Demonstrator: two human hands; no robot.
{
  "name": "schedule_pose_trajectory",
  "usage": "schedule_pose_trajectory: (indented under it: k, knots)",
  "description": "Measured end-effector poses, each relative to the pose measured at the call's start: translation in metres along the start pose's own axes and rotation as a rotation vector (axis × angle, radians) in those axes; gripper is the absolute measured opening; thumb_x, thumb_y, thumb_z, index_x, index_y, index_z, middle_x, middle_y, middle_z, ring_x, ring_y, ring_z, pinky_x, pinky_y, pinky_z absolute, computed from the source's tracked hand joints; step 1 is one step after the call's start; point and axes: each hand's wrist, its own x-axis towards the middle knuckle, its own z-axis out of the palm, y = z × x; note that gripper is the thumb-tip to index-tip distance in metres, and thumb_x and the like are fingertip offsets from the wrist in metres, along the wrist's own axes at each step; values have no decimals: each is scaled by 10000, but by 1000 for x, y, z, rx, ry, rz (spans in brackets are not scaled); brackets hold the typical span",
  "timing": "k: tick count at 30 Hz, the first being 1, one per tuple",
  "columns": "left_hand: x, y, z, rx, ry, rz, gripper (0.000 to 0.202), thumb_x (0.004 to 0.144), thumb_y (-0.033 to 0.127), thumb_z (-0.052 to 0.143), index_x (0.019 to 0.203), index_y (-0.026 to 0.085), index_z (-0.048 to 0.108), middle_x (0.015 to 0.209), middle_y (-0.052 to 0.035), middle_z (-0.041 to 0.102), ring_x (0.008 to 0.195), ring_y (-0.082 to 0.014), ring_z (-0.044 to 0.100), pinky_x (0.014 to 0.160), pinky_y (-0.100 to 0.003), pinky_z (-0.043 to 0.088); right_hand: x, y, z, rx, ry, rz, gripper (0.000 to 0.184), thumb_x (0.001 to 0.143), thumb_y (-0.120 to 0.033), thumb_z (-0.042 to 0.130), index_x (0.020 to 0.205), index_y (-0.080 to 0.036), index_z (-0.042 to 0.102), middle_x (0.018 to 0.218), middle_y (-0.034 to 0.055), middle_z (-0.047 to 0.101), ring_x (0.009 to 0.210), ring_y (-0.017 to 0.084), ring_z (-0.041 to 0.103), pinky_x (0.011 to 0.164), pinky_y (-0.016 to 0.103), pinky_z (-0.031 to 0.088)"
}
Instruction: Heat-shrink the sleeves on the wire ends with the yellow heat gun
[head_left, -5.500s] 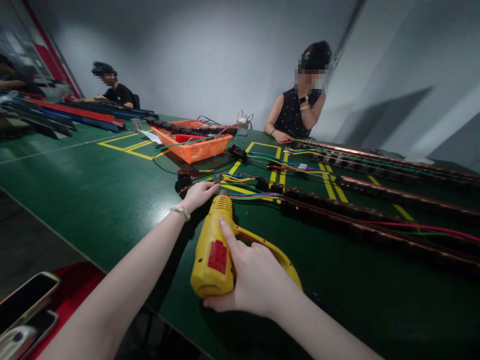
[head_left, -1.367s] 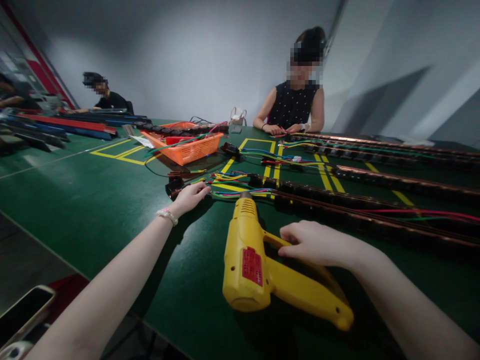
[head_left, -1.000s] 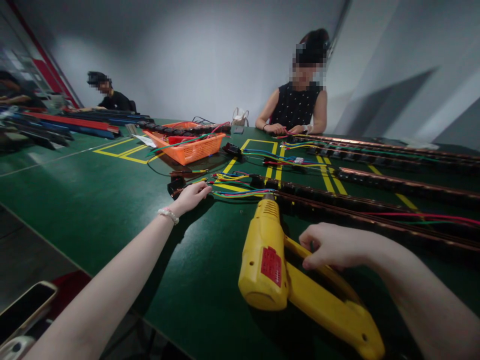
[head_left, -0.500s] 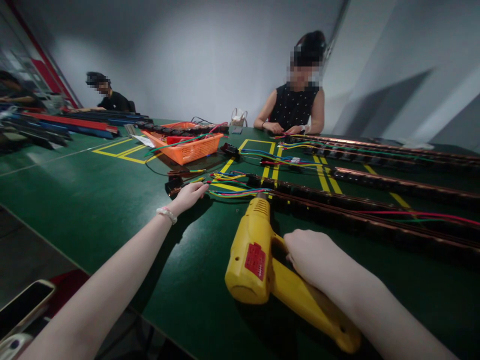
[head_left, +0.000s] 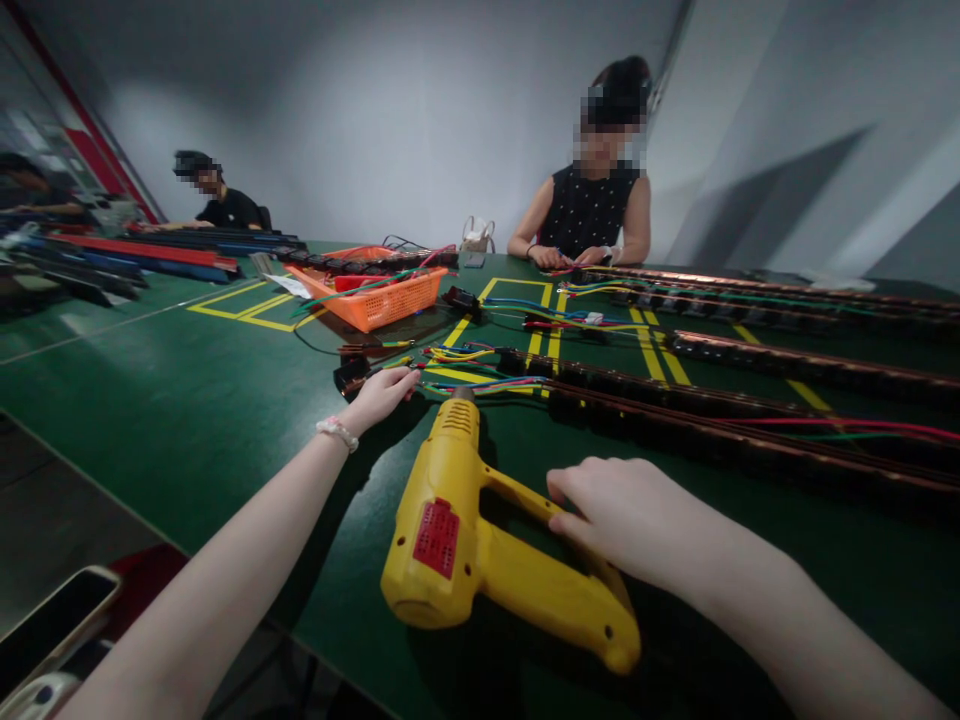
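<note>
Forward, heat gun (head_left: 442, 500) barrel toward the wires (head_left: 487, 385)

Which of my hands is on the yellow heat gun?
The right hand, resting on the heat gun's handle; the left hand is farther out, touching the coloured wires.

Yellow heat gun (head_left: 444, 505) flat on its side, near centre, nozzle aimed far at coloured wire bundle (head_left: 491, 384).
</note>
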Motion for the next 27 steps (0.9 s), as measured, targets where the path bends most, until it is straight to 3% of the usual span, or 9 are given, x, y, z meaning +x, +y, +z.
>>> schedule_pose_trajectory:
  k: [4,9,12,15,19,27]
  knots:
    - [1,-2,0,-4,-20,-4,466,836,596,378,694,182,537,635,-10,555,626,-152,510,605,-266,368,0,-6,0,-57,-37,-16,220,878,-195,480,955,-155,682,905,135,692,819,287,670,669,348,464]
    - [1,-4,1,31,0,7,448,846,565,386,694,180,557,634,-6,576,622,-144,516,610,-257,371,12,-18,16,-115,47,-91,292,757,-182,661,1034,-94,627,883,149,686,834,314,663,746,383,462]
    - [1,-4,2,60,21,-18,451,841,569,388,718,178,575,655,-2,586,627,-141,512,603,-252,365,19,-23,27,-78,204,-126,186,882,-188,495,1009,-103,601,910,131,680,839,286,662,746,382,456]
    - [0,-3,2,79,30,-12,454,829,571,392,714,173,577,665,-4,575,645,-144,495,586,-247,357,23,-25,34,52,304,-134,200,938,-243,398,989,-159,572,966,88,666,813,240,658,670,328,443]
    - [-2,-2,1,92,34,4,450,820,569,394,696,171,564,639,5,545,643,-142,477,585,-244,353,27,-18,37,280,255,-118,240,936,-392,390,952,-216,554,954,46,665,804,215,645,573,267,372]
    - [-3,-6,1,89,19,29,429,824,549,401,773,173,600,678,1,588,657,-146,497,600,-240,372,22,15,24,335,36,-80,324,718,-469,619,948,-244,585,905,17,655,769,194,602,532,243,318]
